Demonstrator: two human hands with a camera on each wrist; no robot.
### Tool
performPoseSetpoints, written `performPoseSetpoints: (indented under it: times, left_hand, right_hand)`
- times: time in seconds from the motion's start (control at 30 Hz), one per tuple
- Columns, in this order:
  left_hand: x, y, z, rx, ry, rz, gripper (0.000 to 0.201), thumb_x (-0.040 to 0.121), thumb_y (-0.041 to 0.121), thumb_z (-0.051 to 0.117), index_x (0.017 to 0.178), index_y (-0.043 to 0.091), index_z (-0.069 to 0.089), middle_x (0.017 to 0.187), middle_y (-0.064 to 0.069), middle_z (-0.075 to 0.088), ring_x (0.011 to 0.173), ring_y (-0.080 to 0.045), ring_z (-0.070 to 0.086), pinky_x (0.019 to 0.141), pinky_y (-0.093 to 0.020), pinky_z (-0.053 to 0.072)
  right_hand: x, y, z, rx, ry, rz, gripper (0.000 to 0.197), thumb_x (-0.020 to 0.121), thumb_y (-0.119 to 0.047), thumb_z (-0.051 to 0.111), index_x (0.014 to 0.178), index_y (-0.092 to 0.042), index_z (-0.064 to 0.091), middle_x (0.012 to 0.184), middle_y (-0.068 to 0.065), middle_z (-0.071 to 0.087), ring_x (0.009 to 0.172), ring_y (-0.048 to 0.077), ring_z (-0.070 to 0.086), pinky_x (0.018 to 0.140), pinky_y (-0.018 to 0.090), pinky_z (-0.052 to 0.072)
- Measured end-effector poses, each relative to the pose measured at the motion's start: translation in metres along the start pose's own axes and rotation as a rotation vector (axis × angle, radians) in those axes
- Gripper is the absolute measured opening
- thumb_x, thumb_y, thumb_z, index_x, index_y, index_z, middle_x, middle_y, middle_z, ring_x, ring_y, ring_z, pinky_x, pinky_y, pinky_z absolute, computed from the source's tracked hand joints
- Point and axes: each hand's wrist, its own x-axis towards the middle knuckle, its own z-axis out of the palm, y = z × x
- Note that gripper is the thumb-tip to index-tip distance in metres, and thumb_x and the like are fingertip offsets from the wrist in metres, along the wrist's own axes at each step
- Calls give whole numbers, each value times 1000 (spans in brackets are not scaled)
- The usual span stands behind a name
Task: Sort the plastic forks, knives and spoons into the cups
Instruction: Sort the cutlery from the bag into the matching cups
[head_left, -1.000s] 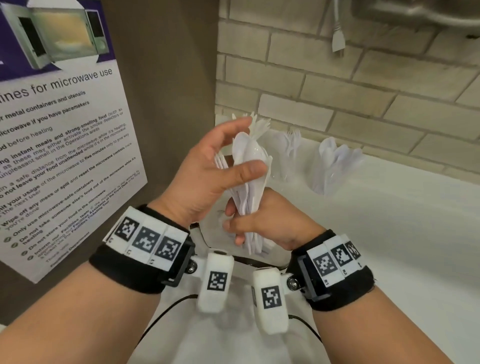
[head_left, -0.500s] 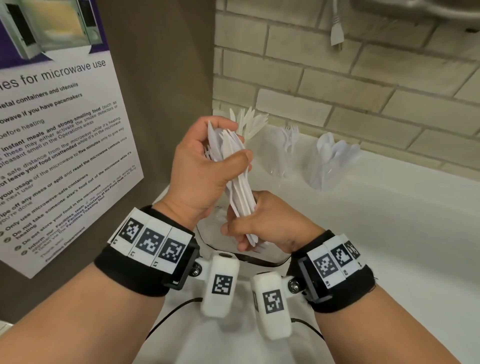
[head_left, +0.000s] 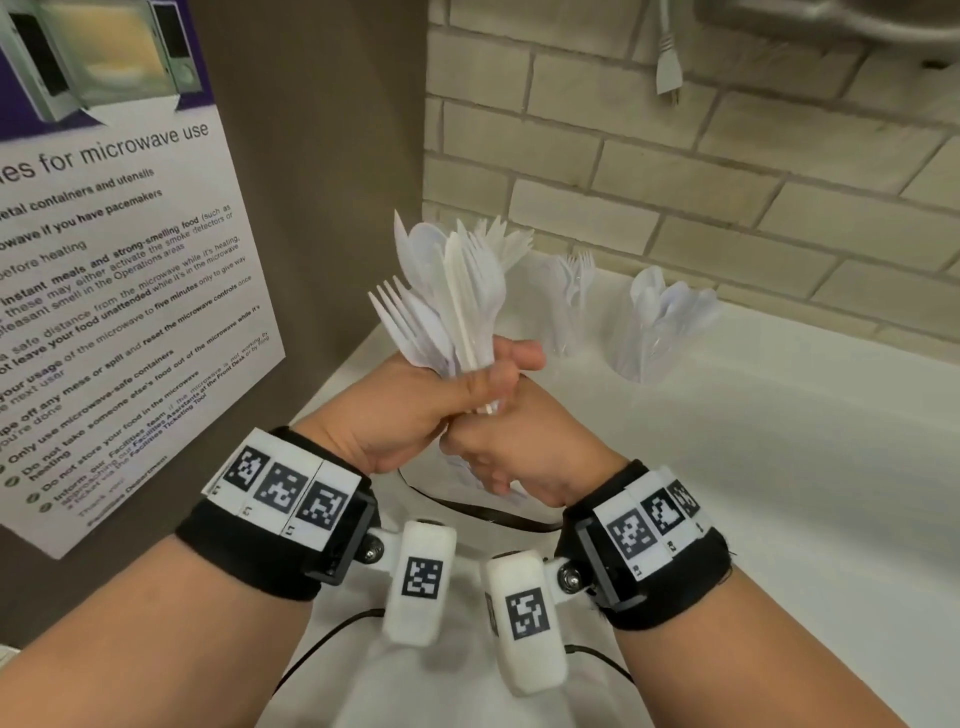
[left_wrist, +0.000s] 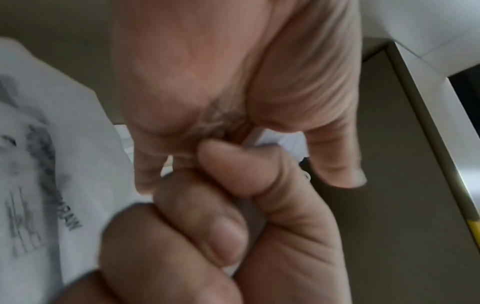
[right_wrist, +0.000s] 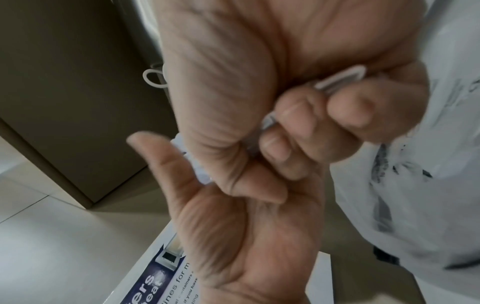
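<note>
In the head view a bundle of white plastic forks, spoons and knives (head_left: 452, 296) stands upright, heads fanned out at the top. My left hand (head_left: 467, 384) grips it round the middle. Just below, my right hand (head_left: 493, 457) curls round the handle ends (right_wrist: 340, 79). On the white counter behind stand a clear cup of forks (head_left: 571, 296) and a clear cup of spoons (head_left: 660, 322). More white utensil tips (head_left: 511, 244) show behind the bundle; their cup is hidden. The wrist views show only curled fingers and slivers of plastic (left_wrist: 270, 139).
A microwave-use poster (head_left: 104, 260) hangs on the brown panel to the left. A brick wall (head_left: 727, 182) backs the white counter (head_left: 779, 467), with a plug (head_left: 667, 67) dangling above. A black cable (head_left: 483, 512) runs under my hands.
My left hand slid down from the utensil heads to the middle of the bundle and closed round it. The heads now stand uncovered and fanned. My right hand kept the handle ends.
</note>
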Motion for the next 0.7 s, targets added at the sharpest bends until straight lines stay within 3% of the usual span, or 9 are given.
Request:
performPoseSetpoints:
  times: [0.1, 0.13, 0.2, 0.27, 0.33, 0.4, 0.47, 0.6, 0.7]
  left_hand:
    - [4, 2, 4, -20, 107, -13, 20, 79, 34, 70, 94, 23, 77, 125, -20, 62, 115, -47, 56, 82, -47, 56]
    - [5, 2, 4, -25, 142, -1, 18, 81, 30, 66, 93, 23, 77, 120, -19, 65, 113, -44, 58, 89, -52, 52]
    - [5, 4, 0, -117, 229, 47, 17, 83, 23, 61, 87, 15, 75, 106, -12, 72, 107, -25, 65, 97, -43, 49]
    - [4, 6, -6, -260, 279, 60, 14, 84, 20, 61, 84, 8, 68, 86, -8, 71, 87, -18, 70, 84, -34, 56]
    - [2, 3, -8, -265, 307, 42, 14, 84, 23, 66, 77, 11, 64, 66, -4, 63, 60, -15, 64, 60, -30, 56]
    - [1, -5, -7, -232, 296, 17, 16, 82, 28, 66, 72, 17, 62, 57, -2, 50, 47, -14, 49, 49, -28, 48]
    - [1, -10, -3, -238, 244, -1, 19, 82, 32, 63, 76, 15, 58, 57, -1, 43, 46, -13, 41, 46, -26, 41]
    - [0, -18, -1, -307, 134, -32, 48, 69, 48, 78, 90, 10, 57, 61, -1, 43, 48, -13, 40, 46, -25, 40]
    - [-1, -19, 2, -277, 136, -31, 30, 81, 42, 67, 92, 15, 64, 63, -3, 44, 50, -13, 41, 47, -26, 41]
  right_hand:
    - [-2, 0, 3, 9, -49, -13, 9, 78, 3, 63, 80, -2, 57, 58, 14, 52, 40, 20, 46, 50, 35, 44]
    - [-2, 1, 1, 9, -68, -13, 8, 78, 1, 68, 81, -2, 61, 63, 14, 58, 46, 21, 53, 57, 39, 50]
    - [-2, 3, -10, -69, -63, -13, 18, 73, -16, 80, 84, -8, 68, 76, 11, 69, 66, 22, 66, 78, 41, 55]
    - [-1, 1, -25, -148, 27, -33, 35, 66, -36, 85, 89, -14, 72, 86, 2, 74, 81, 18, 70, 87, 35, 56]
    - [0, -6, -36, -105, 187, -92, 37, 68, -38, 83, 89, -11, 69, 83, 0, 70, 76, 14, 67, 77, 29, 56]
    - [1, -17, -40, -27, 335, -203, 24, 76, -31, 78, 84, -12, 65, 76, 0, 63, 68, 16, 62, 65, 28, 53]
    - [2, -29, -39, 41, 392, -325, 11, 84, -21, 72, 86, -18, 62, 75, -3, 60, 62, 15, 59, 59, 25, 51]
    - [6, -37, -35, -36, 410, -411, 10, 86, -13, 69, 92, -20, 64, 75, -1, 56, 55, 14, 53, 55, 26, 50]
    - [8, -33, -34, -174, 432, -353, 17, 79, -21, 78, 91, -15, 68, 72, 3, 59, 50, 7, 57, 57, 25, 52]
